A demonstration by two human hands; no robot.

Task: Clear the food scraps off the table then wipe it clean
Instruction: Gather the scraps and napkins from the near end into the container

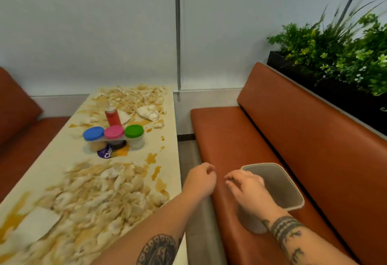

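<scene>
- Two hands hung out over the gap between table and bench in the head view; the left hand [202,177] was curled into a loose fist with nothing visible in it, just past the table's right edge
- The right hand [245,183] hovered above the bench seat, fingers slackly bent and pointing left, gripping nothing that could be seen; it was close to the left hand but apart from it
- One grey bin [282,185] stood on the orange bench [230,135], just behind and to the right of the right hand; the wrist crossed in front of its near wall
- Most of the cream table [170,122] was covered; food scraps [104,191] lay in a pale, torn heap on its near half, with a second heap [134,97] at the far end by the wall; brown sauce smears [156,172] ran along the right edge
- Three tubs sat mid-table in a row, with a blue lid [93,133], a pink lid [114,131] and a green lid [134,130]; a red squeeze bottle [112,116] stood upright just behind them
- A white napkin [35,223] lay flat at the near left; the near scraps were blurred
- A planter [335,55] of green foliage sat behind the bench back
</scene>
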